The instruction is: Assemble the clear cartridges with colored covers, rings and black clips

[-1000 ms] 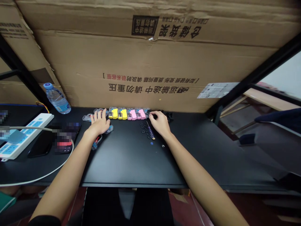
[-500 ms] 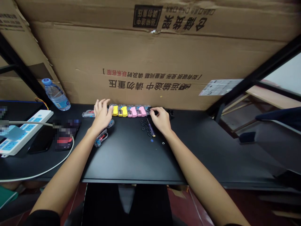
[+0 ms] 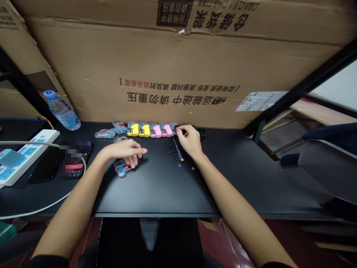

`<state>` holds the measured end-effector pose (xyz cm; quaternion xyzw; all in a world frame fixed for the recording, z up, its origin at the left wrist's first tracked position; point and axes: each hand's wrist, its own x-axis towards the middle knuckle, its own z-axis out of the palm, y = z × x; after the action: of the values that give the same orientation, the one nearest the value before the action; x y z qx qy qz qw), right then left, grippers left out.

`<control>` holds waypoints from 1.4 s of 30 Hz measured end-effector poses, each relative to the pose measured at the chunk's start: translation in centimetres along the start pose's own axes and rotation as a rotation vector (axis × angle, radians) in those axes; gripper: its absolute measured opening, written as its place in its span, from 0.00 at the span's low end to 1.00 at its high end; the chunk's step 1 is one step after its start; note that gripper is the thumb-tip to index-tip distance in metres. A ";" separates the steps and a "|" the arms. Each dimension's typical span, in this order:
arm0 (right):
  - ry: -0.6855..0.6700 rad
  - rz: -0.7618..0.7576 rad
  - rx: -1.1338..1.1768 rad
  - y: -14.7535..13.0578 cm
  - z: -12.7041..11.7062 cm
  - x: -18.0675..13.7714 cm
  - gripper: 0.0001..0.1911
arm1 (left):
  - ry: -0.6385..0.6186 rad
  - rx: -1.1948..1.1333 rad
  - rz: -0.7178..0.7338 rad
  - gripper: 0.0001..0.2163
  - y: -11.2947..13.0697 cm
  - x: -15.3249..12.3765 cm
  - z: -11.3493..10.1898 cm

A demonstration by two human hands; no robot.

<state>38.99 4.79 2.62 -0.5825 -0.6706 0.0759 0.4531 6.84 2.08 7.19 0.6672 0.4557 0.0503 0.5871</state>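
Observation:
My left hand (image 3: 126, 152) lies over a clear plastic part (image 3: 122, 168) with red and blue inside, fingers curled down on it and forefinger stretched right. My right hand (image 3: 190, 140) rests at the right end of a row of small blocks against the cardboard, fingertips bent on a dark piece there. The row holds two yellow blocks (image 3: 138, 130) and two pink blocks (image 3: 161, 130). More clear parts (image 3: 104, 133) lie left of the row. A small screwdriver (image 3: 177, 150) and several black rings (image 3: 169, 146) lie just left of my right hand.
A large cardboard box (image 3: 178, 74) walls the back of the black desk (image 3: 156, 193). A water bottle (image 3: 60, 111), a white power strip (image 3: 23, 154) with a cable, and a dark phone (image 3: 74, 160) sit at the left. Black frame bars slant at both sides.
My left hand has drawn back from the row's left end toward me and now covers the clear part nearer the desk's middle. My right hand has barely moved.

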 end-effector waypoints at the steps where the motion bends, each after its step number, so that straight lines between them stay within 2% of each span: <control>1: -0.002 -0.005 0.004 -0.1 0.0 0.0 0.14 | 0.017 -0.058 0.063 0.24 0.1 0.5 0.5; 4: 0.010 -0.011 -0.005 0.0 -0.6 0.4 0.14 | 0.118 -0.157 0.256 0.19 0.1 2.0 1.8; 7: 0.106 0.020 -0.031 1.4 -2.3 1.4 0.15 | 0.209 -0.120 0.429 0.14 0.0 3.1 2.6; 11: 0.250 0.139 -0.020 4.6 -5.3 3.0 0.18 | 0.418 0.101 0.576 0.13 -0.1 3.5 2.9; 14: 0.238 0.158 -0.078 6.4 -6.1 3.3 0.16 | 0.556 0.327 0.659 0.11 -0.2 3.2 2.7; 18: 0.073 0.033 -0.209 6.4 -4.9 2.6 0.12 | 0.492 0.561 0.670 0.10 -0.8 3.0 2.2; 22: -0.035 -0.049 -0.259 4.3 -3.5 1.8 0.11 | 0.468 0.608 0.663 0.09 -1.3 3.4 1.9; 27: -0.033 -0.109 -0.281 2.8 -3.3 1.4 0.14 | 0.473 0.603 0.675 0.08 -1.3 3.4 1.8; 31: -0.051 -0.068 -0.397 4.1 -3.1 1.3 0.17 | 0.465 0.602 0.660 0.08 -1.1 3.3 1.9; 35: -0.080 -0.045 -0.409 5.6 -2.5 1.4 0.19 | 0.474 0.591 0.655 0.08 -1.2 3.4 2.0; 42: -0.080 -0.024 -0.412 5.5 -2.3 1.5 0.14 | 0.530 0.580 0.687 0.08 -1.7 4.0 1.9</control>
<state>44.65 6.74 1.29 -0.6514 -0.6961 -0.0451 0.2985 9.41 3.20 3.32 0.8778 0.3387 0.2788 0.1923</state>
